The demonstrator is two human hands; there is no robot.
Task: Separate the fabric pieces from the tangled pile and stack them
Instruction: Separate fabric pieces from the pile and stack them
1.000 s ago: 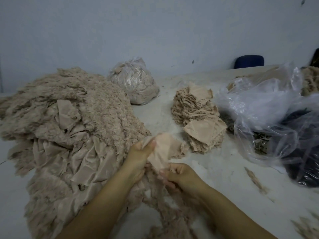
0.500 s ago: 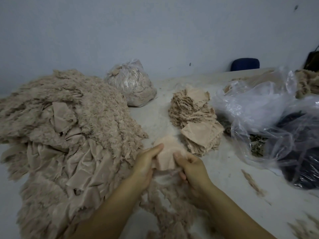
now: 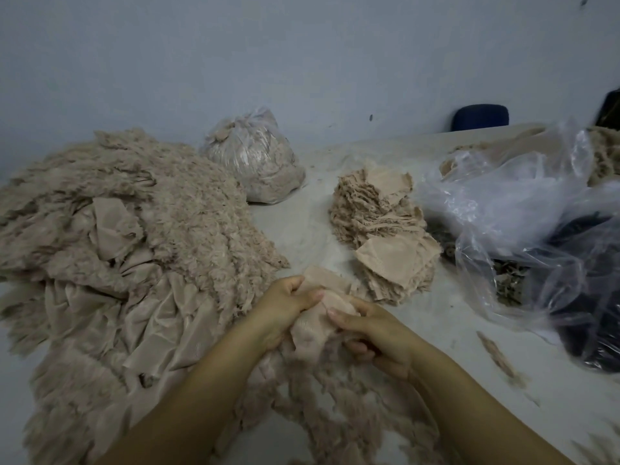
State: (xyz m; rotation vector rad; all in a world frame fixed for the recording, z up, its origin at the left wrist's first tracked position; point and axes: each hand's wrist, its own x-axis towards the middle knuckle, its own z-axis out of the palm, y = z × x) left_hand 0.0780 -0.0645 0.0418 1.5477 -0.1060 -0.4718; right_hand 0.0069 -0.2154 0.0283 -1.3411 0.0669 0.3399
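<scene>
**Both hands on one beige piece**

I see my left hand (image 3: 285, 305) and right hand (image 3: 375, 333) pinching a fabric piece (image 3: 318, 317) near the desk's (image 3: 453, 317) front edge. The tangled pile (image 3: 127, 263) fills the left side. Beyond my hands sits the stack (image 3: 382, 236), then a tied bag (image 3: 258, 162) toward the far edge.

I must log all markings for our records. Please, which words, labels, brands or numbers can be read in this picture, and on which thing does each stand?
None: no text can be read on the fabric pile, the stack or the plastic bags.
</scene>
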